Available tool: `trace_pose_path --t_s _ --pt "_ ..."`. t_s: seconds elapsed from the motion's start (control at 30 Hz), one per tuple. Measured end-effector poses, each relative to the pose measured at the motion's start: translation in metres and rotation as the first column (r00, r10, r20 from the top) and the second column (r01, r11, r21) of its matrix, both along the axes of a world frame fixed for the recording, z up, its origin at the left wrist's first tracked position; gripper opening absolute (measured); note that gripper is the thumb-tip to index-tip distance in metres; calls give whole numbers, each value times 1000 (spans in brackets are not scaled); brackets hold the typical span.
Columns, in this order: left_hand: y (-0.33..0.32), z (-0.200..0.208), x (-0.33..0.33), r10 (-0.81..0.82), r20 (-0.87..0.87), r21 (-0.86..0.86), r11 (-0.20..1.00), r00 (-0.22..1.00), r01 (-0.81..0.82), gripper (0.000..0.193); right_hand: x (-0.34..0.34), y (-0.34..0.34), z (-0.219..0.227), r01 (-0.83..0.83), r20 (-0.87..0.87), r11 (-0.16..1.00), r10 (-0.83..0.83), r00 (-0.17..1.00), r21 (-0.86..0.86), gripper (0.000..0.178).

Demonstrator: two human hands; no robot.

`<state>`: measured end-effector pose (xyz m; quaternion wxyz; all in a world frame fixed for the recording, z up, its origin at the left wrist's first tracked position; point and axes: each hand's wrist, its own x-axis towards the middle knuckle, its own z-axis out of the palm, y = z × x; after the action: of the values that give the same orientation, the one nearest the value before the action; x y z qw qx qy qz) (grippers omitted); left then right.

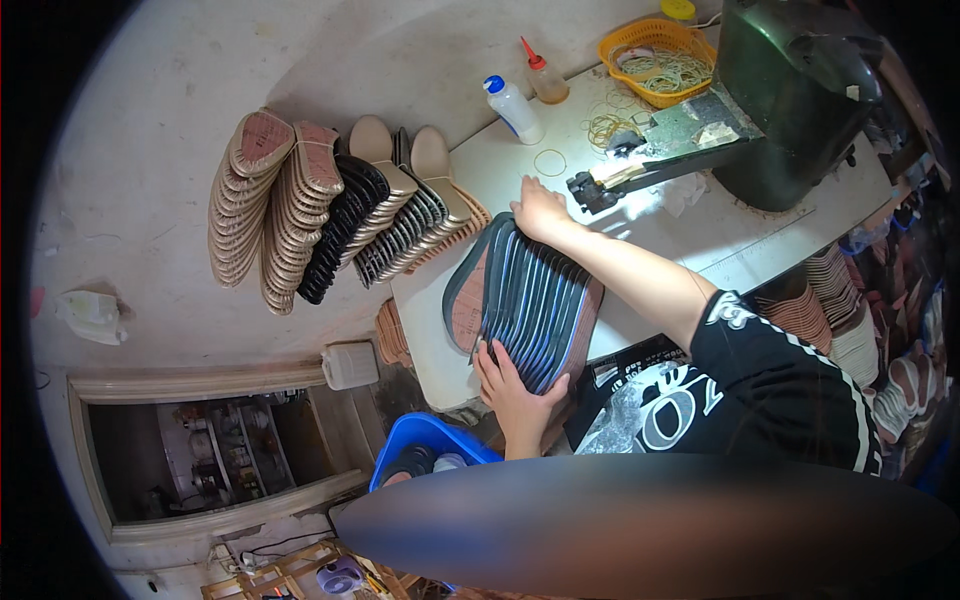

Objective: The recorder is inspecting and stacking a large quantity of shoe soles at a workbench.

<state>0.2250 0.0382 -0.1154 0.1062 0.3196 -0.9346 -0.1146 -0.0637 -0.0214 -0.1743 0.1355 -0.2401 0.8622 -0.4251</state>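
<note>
Basically, both hands clamp a fanned stack of shoe soles (525, 300) standing on edge on the white table (740, 245). Left hand (512, 385) presses the near end, fingers spread flat on the last sole; right hand (540, 208) caps the far end, its fingertips hidden behind the stack. Lower frame is blurred out. Blue bin (415, 445) below the table is partly cut off, contents unclear. Bundled soles (330, 215) hang left.

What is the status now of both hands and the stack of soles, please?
Left hand and right hand clamp the two ends of the stack of soles on the white table. Nothing in the way.
</note>
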Motion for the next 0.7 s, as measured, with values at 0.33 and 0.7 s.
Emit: trace_pose_path --t_s 0.33,0.7 --pt "-33 22 -15 65 223 198 974 973 -111 142 110 213 16 -466 581 824 561 589 -324 35" --pt "-196 -34 -44 138 4 450 884 990 -125 89 133 151 -13 -240 730 883 468 498 -403 51"
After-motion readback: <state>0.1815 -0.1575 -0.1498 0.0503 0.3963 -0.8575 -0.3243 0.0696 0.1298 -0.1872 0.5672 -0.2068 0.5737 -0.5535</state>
